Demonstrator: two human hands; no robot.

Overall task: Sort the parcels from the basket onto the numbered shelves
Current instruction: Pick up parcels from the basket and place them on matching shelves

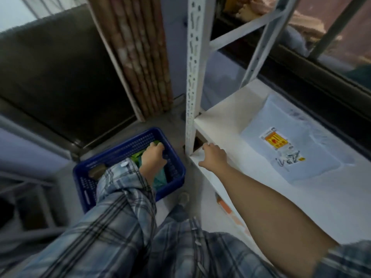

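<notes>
Left hand [153, 157] reaches into the blue basket [176, 177] on the floor, fingers curled over green parcels [138, 156]; whether its grip has closed, I cannot tell. Right hand [213, 157] rests open on the shelf [230, 117] edge, near one white parcel [291, 141]. Pick-up step; next, lift a parcel and read its number.

Blue basket [176, 173] holds green parcels [138, 155]; white parcel [297, 145] lies flat on shelf [230, 117].

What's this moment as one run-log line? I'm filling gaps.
left hand: reaching into blue basket | right hand: resting on shelf edge | white parcel: on shelf
</notes>
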